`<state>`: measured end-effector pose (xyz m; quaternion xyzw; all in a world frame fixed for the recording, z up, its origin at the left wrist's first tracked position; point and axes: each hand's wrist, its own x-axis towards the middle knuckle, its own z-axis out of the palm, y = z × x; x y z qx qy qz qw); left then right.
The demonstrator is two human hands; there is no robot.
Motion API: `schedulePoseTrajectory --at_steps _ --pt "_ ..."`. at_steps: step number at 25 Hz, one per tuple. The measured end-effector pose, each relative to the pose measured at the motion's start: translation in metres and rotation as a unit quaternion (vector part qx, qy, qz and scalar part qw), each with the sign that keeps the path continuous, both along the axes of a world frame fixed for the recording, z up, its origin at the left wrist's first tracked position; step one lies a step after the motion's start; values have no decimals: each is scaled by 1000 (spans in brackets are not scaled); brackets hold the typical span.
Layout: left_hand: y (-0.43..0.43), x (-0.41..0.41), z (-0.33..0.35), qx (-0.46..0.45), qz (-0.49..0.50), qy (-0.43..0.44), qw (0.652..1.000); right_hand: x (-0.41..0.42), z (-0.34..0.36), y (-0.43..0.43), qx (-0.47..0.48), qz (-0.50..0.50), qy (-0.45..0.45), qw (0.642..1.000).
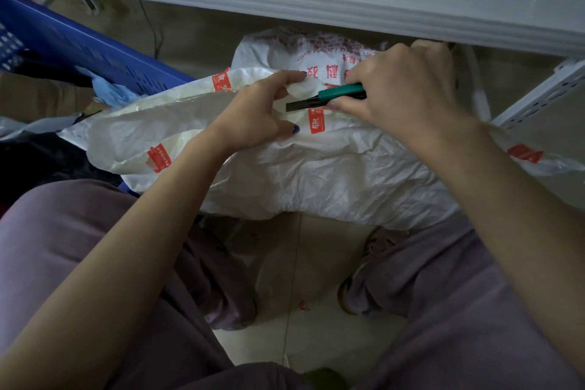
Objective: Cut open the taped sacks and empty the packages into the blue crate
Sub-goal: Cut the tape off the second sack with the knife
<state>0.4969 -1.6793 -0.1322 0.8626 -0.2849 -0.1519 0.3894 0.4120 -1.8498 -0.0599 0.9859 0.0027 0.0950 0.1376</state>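
Two forearms (126, 247) (506, 184), one cutter (332, 96), one sack (316, 168)

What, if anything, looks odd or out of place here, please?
The teal-handled utility knife in the right hand points its dark blade at the left hand, which grips the crumpled white plastic sack just ahead of it.

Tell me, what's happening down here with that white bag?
A seated person is cutting open a white sack. Their right hand grips a teal utility knife, blade out, at a strip of red tape, while the left hand pinches the sack's fold beside the blade. The blue crate stands at the left; the sack is not yet being emptied.
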Motion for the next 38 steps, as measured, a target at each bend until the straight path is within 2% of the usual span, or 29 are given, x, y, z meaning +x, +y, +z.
schedulePoseTrajectory --at_steps 16,31,38 --pt "3 1 2 24 11 -28 999 -2 -6 10 20 -80 -12 996" --pt "0 -7 1 48 -5 -57 997 2 7 17 12 -109 40 993" --pt "-6 -11 2 51 13 -82 995 16 -14 24 35 -82 50 995"
